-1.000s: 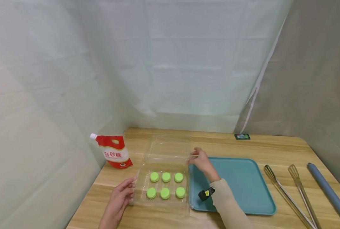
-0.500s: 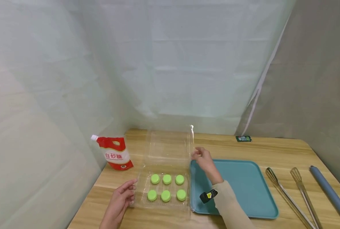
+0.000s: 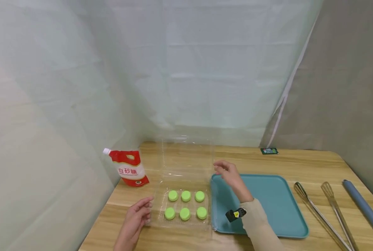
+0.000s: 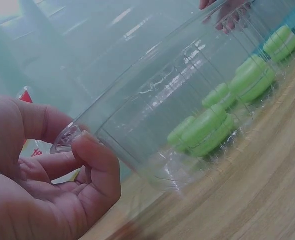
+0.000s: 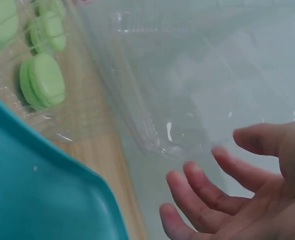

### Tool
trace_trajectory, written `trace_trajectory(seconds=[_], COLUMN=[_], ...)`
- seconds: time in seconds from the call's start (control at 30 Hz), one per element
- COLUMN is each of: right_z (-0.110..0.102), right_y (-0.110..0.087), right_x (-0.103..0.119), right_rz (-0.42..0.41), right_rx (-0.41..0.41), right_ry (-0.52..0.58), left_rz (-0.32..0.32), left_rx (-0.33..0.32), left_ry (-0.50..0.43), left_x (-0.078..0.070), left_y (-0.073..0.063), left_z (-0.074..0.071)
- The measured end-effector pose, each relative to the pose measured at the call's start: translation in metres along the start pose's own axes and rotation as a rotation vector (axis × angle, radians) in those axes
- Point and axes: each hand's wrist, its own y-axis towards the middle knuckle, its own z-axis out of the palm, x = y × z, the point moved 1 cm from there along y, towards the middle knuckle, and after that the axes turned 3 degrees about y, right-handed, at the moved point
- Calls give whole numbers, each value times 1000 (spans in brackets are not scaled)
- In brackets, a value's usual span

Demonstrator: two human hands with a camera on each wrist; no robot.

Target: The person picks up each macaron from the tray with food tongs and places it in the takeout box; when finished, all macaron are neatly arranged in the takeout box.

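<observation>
A clear plastic clamshell box [image 3: 180, 226] holds several green macarons [image 3: 185, 196] in its base. Its transparent lid [image 3: 186, 158] stands raised at the back. At the box's left side my left hand [image 3: 133, 221] pinches the corner of the rim between thumb and fingers, as the left wrist view shows. My right hand [image 3: 231, 176] is beside the lid's right edge. In the right wrist view its fingers [image 5: 202, 185] are spread and loosely bent, just short of the lid's corner, with nothing in them.
A teal tray [image 3: 287, 212] lies right of the box, under my right forearm. Farther right are two metal tongs [image 3: 319, 212] [image 3: 337, 211] and a blue-grey rod [image 3: 363, 205]. A red-and-white sugar pouch [image 3: 130, 170] stands at left. A small green packet [image 3: 269, 151] lies at the back.
The lid has swung up from a lower, leaning-back position. My right hand has come away from its edge, slightly rightward. My left hand stays at the box's left rim.
</observation>
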Motion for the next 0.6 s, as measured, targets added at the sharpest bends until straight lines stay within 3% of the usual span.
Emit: trace_trajectory(seconds=[0.3,0.6], right_z=[-10,-14], right_y=[-8,-21], right_x=[12,25], right_rz=[-41,-50], right_rx=[93,147], right_ry=[-24,34], left_rz=[-15,-29], left_rx=[-5,-9], left_ry=[25,3], left_x=[-3,-4], left_y=[1,2], left_z=[1,4])
